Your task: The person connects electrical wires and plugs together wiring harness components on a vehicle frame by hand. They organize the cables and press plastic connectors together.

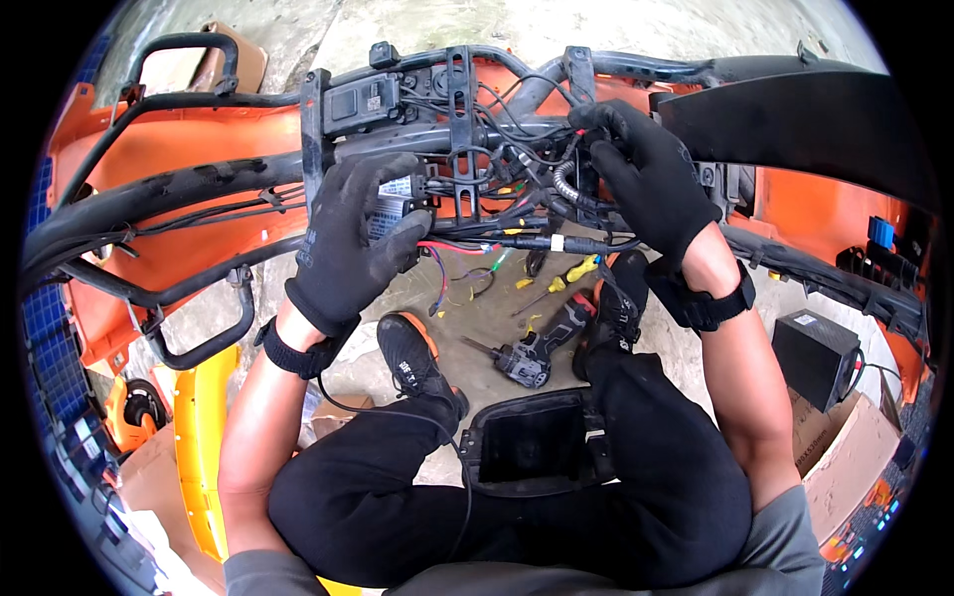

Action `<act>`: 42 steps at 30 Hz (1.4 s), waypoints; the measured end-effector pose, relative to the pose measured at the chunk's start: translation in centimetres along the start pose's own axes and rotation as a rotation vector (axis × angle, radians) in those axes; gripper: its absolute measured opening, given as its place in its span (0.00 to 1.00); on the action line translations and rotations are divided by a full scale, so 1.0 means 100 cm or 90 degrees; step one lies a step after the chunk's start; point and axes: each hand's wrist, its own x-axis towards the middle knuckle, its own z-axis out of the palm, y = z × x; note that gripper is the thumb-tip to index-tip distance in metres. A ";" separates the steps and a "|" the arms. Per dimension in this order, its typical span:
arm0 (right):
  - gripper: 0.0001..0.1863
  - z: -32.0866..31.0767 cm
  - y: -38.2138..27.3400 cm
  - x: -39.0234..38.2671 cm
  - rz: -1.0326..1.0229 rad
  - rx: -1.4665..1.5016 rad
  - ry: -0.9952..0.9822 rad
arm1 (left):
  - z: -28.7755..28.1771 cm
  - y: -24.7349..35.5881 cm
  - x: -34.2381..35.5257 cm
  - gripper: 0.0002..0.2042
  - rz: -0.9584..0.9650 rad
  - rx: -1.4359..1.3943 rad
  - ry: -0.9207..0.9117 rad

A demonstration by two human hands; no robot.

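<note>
My left hand [353, 238], in a black glove, is closed around a small box-shaped electrical module [391, 207] with a printed pale label. Colored wires [462, 246] run from beside it toward the right. My right hand [651, 174], also gloved, has its fingertips pinched at a thin black wire [568, 134] with a red bit near the fingers. Exactly what lies between those fingertips is partly hidden. Between my hands a tangled wiring harness [532, 189] crosses the black tube frame [189, 179]. Another black box [363, 104] is mounted on the frame behind my left hand.
Orange body panels [238, 144] lie beneath the frame. A cordless drill [532, 353] and a yellow-handled screwdriver [576, 273] rest on the floor between my shoes. Closer in stands an open black bin [532, 447]. A black box [815, 358] and cardboard [845, 457] are at right; a yellow panel [204, 457] is left.
</note>
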 end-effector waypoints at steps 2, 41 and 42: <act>0.12 0.005 0.007 -0.003 -0.052 0.008 0.033 | 0.002 -0.010 -0.005 0.33 0.021 0.044 -0.048; 0.14 0.005 0.010 -0.012 -0.070 -0.149 0.034 | 0.006 -0.023 -0.020 0.31 0.114 -0.015 -0.066; 0.14 0.003 0.011 -0.012 -0.073 -0.156 0.030 | 0.005 -0.024 -0.017 0.31 0.104 -0.066 -0.048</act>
